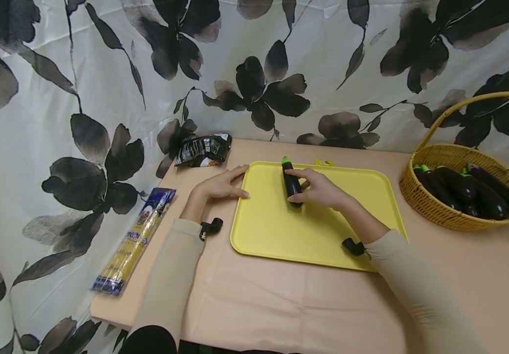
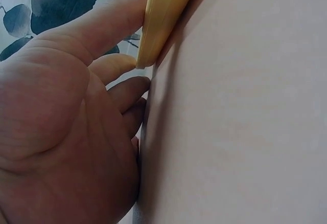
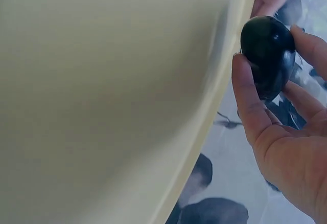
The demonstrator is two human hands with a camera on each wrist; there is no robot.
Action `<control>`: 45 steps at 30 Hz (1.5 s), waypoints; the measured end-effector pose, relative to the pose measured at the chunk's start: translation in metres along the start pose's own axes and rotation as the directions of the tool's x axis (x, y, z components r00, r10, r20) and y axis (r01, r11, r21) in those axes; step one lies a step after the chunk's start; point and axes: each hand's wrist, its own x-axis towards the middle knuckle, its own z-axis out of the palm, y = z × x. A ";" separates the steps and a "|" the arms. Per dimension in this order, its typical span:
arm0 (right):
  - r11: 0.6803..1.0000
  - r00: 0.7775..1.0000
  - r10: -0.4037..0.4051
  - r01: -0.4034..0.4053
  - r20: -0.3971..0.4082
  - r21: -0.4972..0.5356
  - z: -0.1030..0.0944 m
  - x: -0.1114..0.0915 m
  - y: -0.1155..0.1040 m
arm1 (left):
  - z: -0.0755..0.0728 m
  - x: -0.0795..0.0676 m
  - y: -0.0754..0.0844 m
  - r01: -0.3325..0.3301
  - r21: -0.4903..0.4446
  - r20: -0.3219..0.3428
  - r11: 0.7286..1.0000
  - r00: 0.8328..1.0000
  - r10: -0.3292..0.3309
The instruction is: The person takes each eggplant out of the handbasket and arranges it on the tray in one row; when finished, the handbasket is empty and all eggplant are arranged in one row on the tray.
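Observation:
A dark eggplant (image 1: 291, 183) with a green stem end is over the left half of the yellow tray (image 1: 263, 236). My right hand (image 1: 318, 189) pinches it between thumb and fingers; in the right wrist view the rounded dark end of the eggplant (image 3: 268, 55) shows between the fingertips. My left hand (image 1: 221, 187) is at the tray's left edge, thumb against the rim and fingers extended. In the left wrist view, the thumb and a finger of that hand (image 2: 66, 111) touch the edge of the tray (image 2: 163, 19).
A wicker basket (image 1: 406, 189) with several eggplants stands to the right. At the left table edge lies a pack of spaghetti (image 1: 134, 241). A black packet (image 1: 204, 150) sits at the back left, and a small yellow item (image 1: 323, 162) lies behind the tray. A floral curtain (image 1: 254, 59) hangs behind.

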 end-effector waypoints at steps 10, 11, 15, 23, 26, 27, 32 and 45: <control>0.997 0.997 -0.007 0.012 0.075 -0.072 0.020 0.021 -0.006 | -0.002 0.000 0.003 -0.011 -0.001 0.009 1.000 1.000 0.011; 0.997 0.997 -0.007 0.014 0.079 -0.079 0.021 0.022 -0.007 | -0.002 0.000 0.003 -0.011 0.001 0.010 1.000 1.000 0.011; 0.992 0.996 -0.016 0.026 0.084 -0.121 0.028 0.027 -0.011 | -0.001 -0.001 0.002 -0.014 -0.001 0.013 1.000 1.000 0.014; 0.989 0.992 -0.006 0.025 0.127 -0.146 0.036 0.036 -0.019 | 0.000 -0.002 0.003 -0.016 -0.018 0.014 1.000 1.000 0.016; 0.988 0.989 -0.021 0.043 0.146 -0.150 0.038 0.036 -0.022 | 0.000 -0.002 0.003 -0.007 -0.010 0.014 1.000 1.000 0.007; 0.987 0.988 -0.026 0.049 0.150 -0.153 0.039 0.036 -0.022 | -0.001 -0.002 0.002 -0.003 -0.010 0.014 1.000 1.000 0.003; 0.994 0.984 -0.004 0.024 0.179 -0.111 0.043 0.037 -0.024 | -0.001 -0.003 0.002 0.010 -0.018 0.021 1.000 1.000 -0.010; 0.999 0.982 0.032 -0.030 0.185 -0.014 0.047 0.038 -0.027 | -0.002 0.001 0.002 0.005 0.002 0.020 1.000 1.000 -0.005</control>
